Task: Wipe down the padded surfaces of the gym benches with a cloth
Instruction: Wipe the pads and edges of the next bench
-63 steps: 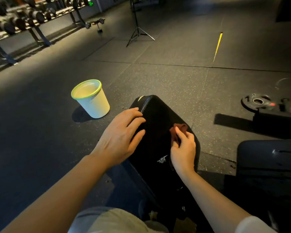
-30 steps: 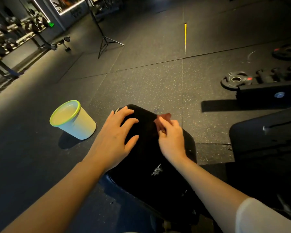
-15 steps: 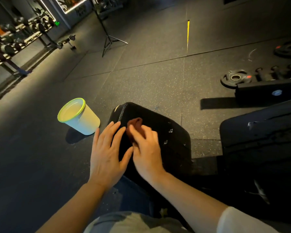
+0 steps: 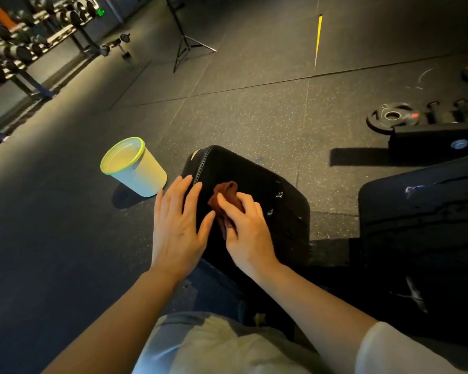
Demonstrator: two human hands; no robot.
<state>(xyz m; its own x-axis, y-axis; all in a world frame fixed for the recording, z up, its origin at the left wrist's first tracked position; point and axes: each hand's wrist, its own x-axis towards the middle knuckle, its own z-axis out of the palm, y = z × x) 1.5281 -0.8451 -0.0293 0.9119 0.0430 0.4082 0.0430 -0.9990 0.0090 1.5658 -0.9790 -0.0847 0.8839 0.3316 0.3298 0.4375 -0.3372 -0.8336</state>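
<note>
- Right now the cloth, a small reddish-brown wad, sits centre frame on the black bench pad, near the pad's left seam.
- My right hand has its fingers curled over the cloth, pinching it down onto the vinyl; my left hand lies flat with fingers straight and spread, resting on the pad's left edge and holding nothing.
- I judge the wiping of this pad to be mid-stroke: pale flecks right of the cloth look unwiped.
- Next move, I'd say, calls for dragging the cloth rightward across those flecks, keeping pressure even and the left hand bracing.
- Edges: the pad's far end rounds off toward upper centre, and its right side drops to the floor, so the cloth could slip over.
- Room: a green-rimmed bucket stands on the floor just left of the pad; a second bench pad at right and a weight plate upper right are well apart.
</note>
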